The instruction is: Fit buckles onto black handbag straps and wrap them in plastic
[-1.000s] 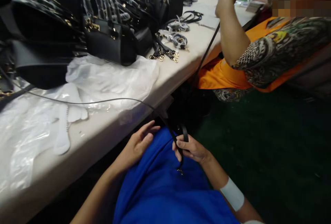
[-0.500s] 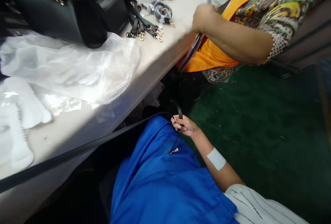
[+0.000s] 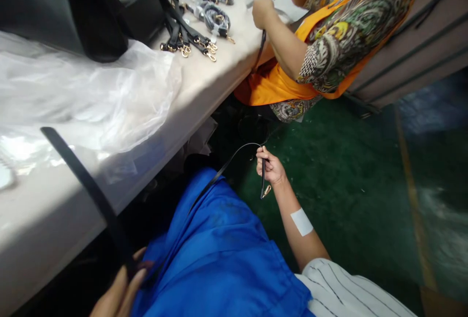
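Observation:
Over my lap, covered by a blue apron (image 3: 219,239), runs a long black strap (image 3: 204,191). My right hand (image 3: 271,166) is closed around it near one end, where a gold clasp (image 3: 267,191) hangs below the fingers. At the lower left my left hand (image 3: 124,285) pinches a black strap too, and a flat length of it sticks up toward the table. Motion blurs that hand a little. Whether both hands hold one and the same strap is likely from its run across the apron, but part of it is hidden.
On the pale table (image 3: 204,88) to my left lie black handbags (image 3: 98,19), crumpled white wrapping (image 3: 120,97), short straps with gold clasps (image 3: 190,39) and a wrapped coiled strap (image 3: 215,19). A co-worker in an orange apron (image 3: 266,88) works at the far side. The floor is green.
My left hand has come into view at the lower left with the strap. My right hand has moved slightly right and up, and the clasp now hangs beneath it. The co-worker's second hand has appeared.

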The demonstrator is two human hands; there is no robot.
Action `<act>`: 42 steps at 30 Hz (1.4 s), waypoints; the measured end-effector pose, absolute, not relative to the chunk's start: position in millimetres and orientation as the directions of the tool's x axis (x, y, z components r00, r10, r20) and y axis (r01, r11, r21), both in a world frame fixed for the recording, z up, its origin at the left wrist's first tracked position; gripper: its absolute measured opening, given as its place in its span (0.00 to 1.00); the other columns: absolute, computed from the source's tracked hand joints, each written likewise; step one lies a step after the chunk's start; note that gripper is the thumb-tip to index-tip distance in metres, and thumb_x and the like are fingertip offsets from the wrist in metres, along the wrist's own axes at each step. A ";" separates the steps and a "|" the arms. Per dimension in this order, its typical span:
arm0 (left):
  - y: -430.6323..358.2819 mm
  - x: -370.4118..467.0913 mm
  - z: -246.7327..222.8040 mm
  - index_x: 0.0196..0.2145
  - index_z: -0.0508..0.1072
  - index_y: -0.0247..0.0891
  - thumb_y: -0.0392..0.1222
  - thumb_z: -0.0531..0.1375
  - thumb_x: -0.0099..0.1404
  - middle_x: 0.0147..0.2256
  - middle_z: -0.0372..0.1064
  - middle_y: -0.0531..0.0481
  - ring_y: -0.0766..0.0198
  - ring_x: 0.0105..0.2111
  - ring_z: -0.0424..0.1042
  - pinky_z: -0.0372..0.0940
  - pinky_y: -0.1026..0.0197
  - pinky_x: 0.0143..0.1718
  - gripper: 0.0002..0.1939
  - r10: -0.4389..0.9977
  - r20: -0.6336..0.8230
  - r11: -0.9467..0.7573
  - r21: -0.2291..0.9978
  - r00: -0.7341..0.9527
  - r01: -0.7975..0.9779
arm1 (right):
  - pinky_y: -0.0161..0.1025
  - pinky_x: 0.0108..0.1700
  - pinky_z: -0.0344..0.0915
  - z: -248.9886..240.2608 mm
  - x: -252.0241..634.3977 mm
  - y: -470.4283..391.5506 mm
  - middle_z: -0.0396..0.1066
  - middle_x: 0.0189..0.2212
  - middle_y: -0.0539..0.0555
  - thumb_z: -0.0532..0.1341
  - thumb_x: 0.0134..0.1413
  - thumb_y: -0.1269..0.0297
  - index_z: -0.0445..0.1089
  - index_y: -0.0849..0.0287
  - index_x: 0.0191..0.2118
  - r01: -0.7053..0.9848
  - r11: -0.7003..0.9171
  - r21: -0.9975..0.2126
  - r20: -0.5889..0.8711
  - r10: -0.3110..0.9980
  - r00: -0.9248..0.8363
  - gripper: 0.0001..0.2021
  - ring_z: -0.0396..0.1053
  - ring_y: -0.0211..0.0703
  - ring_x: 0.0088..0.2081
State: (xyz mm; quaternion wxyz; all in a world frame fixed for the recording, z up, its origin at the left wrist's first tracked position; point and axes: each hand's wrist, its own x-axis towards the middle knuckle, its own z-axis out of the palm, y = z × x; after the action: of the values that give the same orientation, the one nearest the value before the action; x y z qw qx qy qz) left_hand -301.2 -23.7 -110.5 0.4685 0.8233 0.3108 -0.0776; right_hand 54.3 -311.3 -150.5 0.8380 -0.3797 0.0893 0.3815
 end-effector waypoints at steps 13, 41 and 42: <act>-79.3 -172.6 -91.8 0.54 0.67 0.41 0.54 0.59 0.63 0.50 0.72 0.42 0.53 0.48 0.73 0.67 0.51 0.50 0.25 0.174 -0.260 -0.381 0.872 0.950 0.308 | 0.20 0.11 0.42 -88.6 -6.1 -254.8 0.73 0.23 0.51 0.65 0.53 0.64 0.68 0.63 0.34 -0.606 0.384 -0.697 -0.400 0.493 0.773 0.08 0.42 0.21 0.11; -110.8 -162.4 -73.5 0.43 0.73 0.36 0.43 0.53 0.68 0.36 0.67 0.48 0.63 0.35 0.67 0.62 0.60 0.40 0.12 0.049 -0.306 0.032 0.952 0.951 0.305 | 0.24 0.16 0.45 -47.1 -42.4 -235.4 0.76 0.27 0.56 0.61 0.59 0.61 0.64 0.62 0.36 -0.388 0.325 -0.863 -0.241 0.410 0.880 0.09 0.47 0.22 0.13; -109.7 -164.1 -74.5 0.44 0.73 0.36 0.42 0.56 0.66 0.37 0.68 0.48 0.63 0.36 0.68 0.62 0.60 0.41 0.12 0.046 -0.334 0.076 0.941 0.942 0.330 | 0.24 0.16 0.44 -48.7 -40.6 -236.2 0.76 0.26 0.55 0.61 0.58 0.61 0.64 0.62 0.35 -0.408 0.337 -0.849 -0.259 0.407 0.876 0.09 0.47 0.22 0.12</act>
State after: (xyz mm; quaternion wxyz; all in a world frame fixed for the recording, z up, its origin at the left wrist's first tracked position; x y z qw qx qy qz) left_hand -164.1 -109.7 -74.5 0.7202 0.6724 0.1396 -0.0987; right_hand -40.6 -236.2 -48.7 0.8176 -0.5191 0.0004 0.2491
